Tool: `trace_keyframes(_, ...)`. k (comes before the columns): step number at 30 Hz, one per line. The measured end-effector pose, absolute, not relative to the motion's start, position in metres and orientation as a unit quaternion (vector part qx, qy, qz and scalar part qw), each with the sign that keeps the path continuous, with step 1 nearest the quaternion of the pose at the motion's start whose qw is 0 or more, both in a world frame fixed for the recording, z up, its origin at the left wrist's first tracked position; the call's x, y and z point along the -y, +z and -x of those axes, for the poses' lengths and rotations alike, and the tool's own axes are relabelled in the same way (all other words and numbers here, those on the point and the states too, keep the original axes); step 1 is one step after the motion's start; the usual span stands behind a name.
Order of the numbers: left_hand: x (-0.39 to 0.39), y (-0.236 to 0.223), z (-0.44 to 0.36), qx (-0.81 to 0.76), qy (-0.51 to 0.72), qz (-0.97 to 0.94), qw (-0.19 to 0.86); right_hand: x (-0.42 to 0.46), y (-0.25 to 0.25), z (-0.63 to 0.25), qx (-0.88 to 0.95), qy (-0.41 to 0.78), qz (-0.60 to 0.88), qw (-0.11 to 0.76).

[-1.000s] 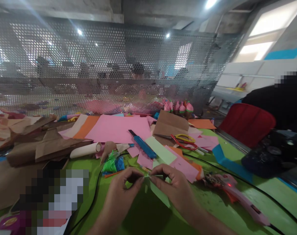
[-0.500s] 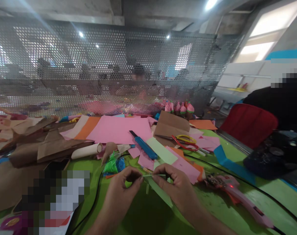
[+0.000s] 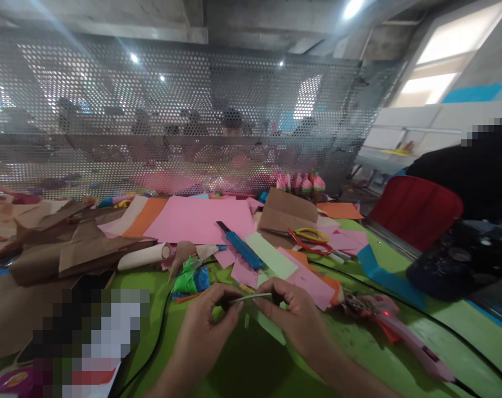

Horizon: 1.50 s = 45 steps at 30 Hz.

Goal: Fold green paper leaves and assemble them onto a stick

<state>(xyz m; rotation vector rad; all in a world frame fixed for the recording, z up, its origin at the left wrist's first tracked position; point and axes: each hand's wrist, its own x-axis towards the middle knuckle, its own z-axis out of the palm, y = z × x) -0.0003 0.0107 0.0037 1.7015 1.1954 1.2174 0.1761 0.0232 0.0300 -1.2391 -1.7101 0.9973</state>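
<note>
A thin light-green paper strip (image 3: 251, 297) is pinched between the fingertips of my left hand (image 3: 211, 323) and my right hand (image 3: 294, 312). Both hands are closed above the green table, close together, with the strip nearly level between them. Under my right hand shows a larger light-green paper piece (image 3: 271, 329); whether it joins the strip I cannot tell. Just beyond my fingers lie a blue box cutter (image 3: 244, 249) and a pale green paper sheet (image 3: 271, 255). A bundle of green and blue plastic wrap (image 3: 191, 278) sits near my left hand.
To the right lies a pink glue gun (image 3: 416, 337) with a lit red light and a black cord. Scissors (image 3: 312, 239) rest beside a brown paper sheet (image 3: 286, 209). Pink paper (image 3: 201, 218) and a paper roll (image 3: 145, 257) lie farther back. A red chair (image 3: 416, 213) holds a person.
The strip's free end now tilts slightly up at the right, and my fingers have shifted a little on it. The whole view has moved slightly; the other things stay in place.
</note>
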Motion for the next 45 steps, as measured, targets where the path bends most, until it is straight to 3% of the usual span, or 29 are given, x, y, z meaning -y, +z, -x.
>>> trace_keyframes(14, -0.012, 0.004, 0.001, -0.479, 0.477, -0.613, 0.409, -0.024, 0.026, -0.177, 0.656, 0.433, 0.482, 0.386)
trace_keyframes(20, -0.017, 0.003, 0.002, -0.488, 0.516, -0.511, 0.484, -0.023, 0.032, -0.179, 0.589, 0.514, 0.448, 0.434)
trace_keyframes(30, -0.018, -0.002, -0.001, -0.462, 0.511, -0.459, 0.560, -0.021, 0.033, -0.179, 0.698, 0.416, 0.390, 0.434)
trace_keyframes(35, -0.011, 0.001, -0.003, -0.436, 0.465, -0.573, 0.516, -0.030, 0.029, -0.183, 0.685, 0.389, 0.415, 0.455)
trace_keyframes(39, -0.009, 0.004, -0.004, -0.383, 0.449, -0.677, 0.439, -0.031, 0.027, -0.183, 0.659, 0.429, 0.424, 0.448)
trace_keyframes(45, -0.010, 0.001, -0.004, -0.407, 0.431, -0.694, 0.408, -0.029, 0.025, -0.183, 0.617, 0.490, 0.432, 0.439)
